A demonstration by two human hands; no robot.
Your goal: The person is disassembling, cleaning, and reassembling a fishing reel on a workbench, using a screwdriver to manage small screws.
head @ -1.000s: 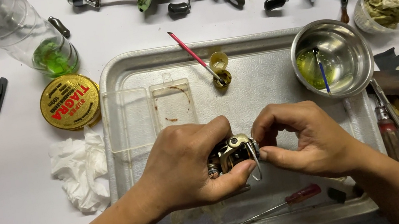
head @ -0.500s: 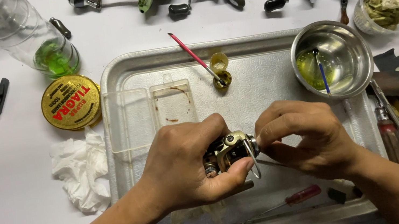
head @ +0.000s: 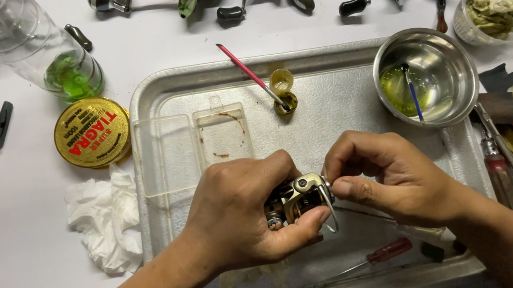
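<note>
L hand [head: 247, 212] cups reel body [head: 298, 198], long axis left-right.

The hands [head: 322, 199] hide most of the small reel part [head: 300, 197] — its underside unseen.

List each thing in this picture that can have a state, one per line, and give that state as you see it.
Left hand: closed around the fishing reel body.
Right hand: fingertips pinched at the reel's top.
Fishing reel body: held above the metal tray.
Clear plastic box: open, lid laid flat.
Steel bowl: holds some yellow-green liquid.
Small yellow cap: upright, brush tip resting in it.
Red-handled screwdriver: lying flat in the tray.
White tissue: crumpled.
</note>
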